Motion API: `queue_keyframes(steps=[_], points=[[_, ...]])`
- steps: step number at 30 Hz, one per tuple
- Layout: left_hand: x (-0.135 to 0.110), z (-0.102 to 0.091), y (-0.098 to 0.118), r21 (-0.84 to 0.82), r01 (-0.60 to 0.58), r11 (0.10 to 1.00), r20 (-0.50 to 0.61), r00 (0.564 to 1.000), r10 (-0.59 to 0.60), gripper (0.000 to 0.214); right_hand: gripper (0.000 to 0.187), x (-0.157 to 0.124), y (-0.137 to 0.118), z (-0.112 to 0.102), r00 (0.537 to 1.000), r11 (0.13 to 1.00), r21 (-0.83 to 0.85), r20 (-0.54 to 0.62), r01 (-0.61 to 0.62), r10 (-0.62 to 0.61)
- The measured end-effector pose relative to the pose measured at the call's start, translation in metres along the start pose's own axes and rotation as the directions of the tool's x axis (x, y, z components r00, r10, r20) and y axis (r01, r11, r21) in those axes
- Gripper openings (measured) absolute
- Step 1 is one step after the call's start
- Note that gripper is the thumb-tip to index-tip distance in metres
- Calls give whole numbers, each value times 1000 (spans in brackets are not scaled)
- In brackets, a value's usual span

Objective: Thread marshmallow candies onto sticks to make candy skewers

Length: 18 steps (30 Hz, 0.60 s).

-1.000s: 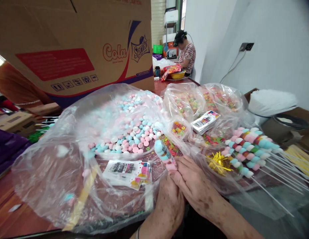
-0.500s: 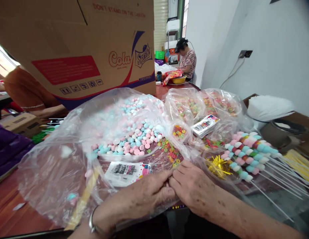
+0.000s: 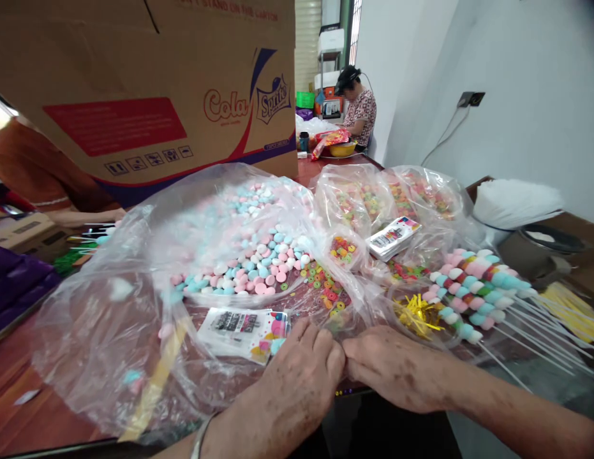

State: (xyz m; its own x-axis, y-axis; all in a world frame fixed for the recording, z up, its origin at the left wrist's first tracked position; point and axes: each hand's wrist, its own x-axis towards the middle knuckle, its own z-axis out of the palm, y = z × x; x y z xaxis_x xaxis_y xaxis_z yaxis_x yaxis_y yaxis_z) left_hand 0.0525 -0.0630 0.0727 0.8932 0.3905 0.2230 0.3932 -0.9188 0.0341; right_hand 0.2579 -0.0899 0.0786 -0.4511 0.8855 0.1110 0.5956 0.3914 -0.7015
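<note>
My left hand (image 3: 297,382) and my right hand (image 3: 397,370) meet fingertip to fingertip at the table's front edge. Both have their fingers curled and pressed together, and what they pinch is hidden. Just beyond them lie a stack of printed label cards (image 3: 244,331) and loose colourful ring candies (image 3: 328,290) under clear plastic. A big clear bag holds pink, blue and white marshmallows (image 3: 249,268). Finished marshmallow skewers (image 3: 478,287) lie to the right, sticks pointing right. Gold twist ties (image 3: 414,312) sit beside them.
A large Cola/Sprite cardboard box (image 3: 148,89) stands behind the bags. More bags of ring candy (image 3: 373,197) and a second card stack (image 3: 392,236) lie at the back. Another person (image 3: 356,108) sits far off; an orange-clothed person's arm (image 3: 43,172) is at left.
A second ago my hands held a marshmallow skewer upright; it is out of sight now. Both hands have dropped to the table edge, and the left hand has turned knuckles up.
</note>
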Motion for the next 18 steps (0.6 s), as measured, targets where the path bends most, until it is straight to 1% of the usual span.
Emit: queue_keyframes(steps=[1, 2, 3, 4, 7, 8, 10, 13, 14, 15, 16, 17, 18], points=[[0, 1, 1, 27, -31, 999, 11, 999, 30, 27, 27, 1, -2, -5, 988, 984, 150, 138, -95, 74], [0, 1, 1, 36, -67, 997, 1, 998, 67, 30, 29, 1, -3, -9, 955, 937, 276, 261, -216, 143], [0, 2, 1, 33, -101, 994, -36, 994, 102, 32, 30, 1, -3, -11, 913, 869, 365, 353, -334, 203], [-1, 3, 0, 20, -133, 991, -87, 987, 134, 33, 29, 1, -3, -12, 879, 805, 416, 403, -423, 253], [-1, 6, -6, -17, -208, 978, -223, 954, 199, 36, 23, -2, -1, -7, 811, 669, 477, 456, -570, 366], [-1, 8, -8, -21, -228, 974, -242, 946, 216, 36, 21, -2, 0, -5, 794, 636, 487, 464, -599, 393], [0, 12, -12, -19, -258, 966, -259, 935, 244, 36, 20, -2, 1, -3, 776, 606, 491, 464, -626, 427], [2, 20, -13, -5, -287, 958, -266, 924, 275, 35, 20, -3, 0, -5, 772, 571, 520, 462, -635, 437], [3, 22, -13, -9, -286, 958, -264, 925, 273, 35, 20, -5, 0, -9, 781, 566, 539, 460, -624, 422], [4, 24, -12, -28, -270, 962, -277, 927, 252, 34, 22, -7, 1, -14, 800, 576, 556, 449, -599, 399], [5, 25, -12, -76, -243, 967, -290, 933, 212, 32, 24, -11, 3, -20, 828, 604, 567, 413, -560, 379], [7, 25, -11, -155, -200, 967, -305, 941, 146, 29, 27, -15, 7, -28, 865, 658, 562, 339, -501, 369], [8, 24, -11, -260, -143, 955, -325, 944, 53, 25, 30, -20, 13, -36, 902, 734, 524, 230, -432, 366]])
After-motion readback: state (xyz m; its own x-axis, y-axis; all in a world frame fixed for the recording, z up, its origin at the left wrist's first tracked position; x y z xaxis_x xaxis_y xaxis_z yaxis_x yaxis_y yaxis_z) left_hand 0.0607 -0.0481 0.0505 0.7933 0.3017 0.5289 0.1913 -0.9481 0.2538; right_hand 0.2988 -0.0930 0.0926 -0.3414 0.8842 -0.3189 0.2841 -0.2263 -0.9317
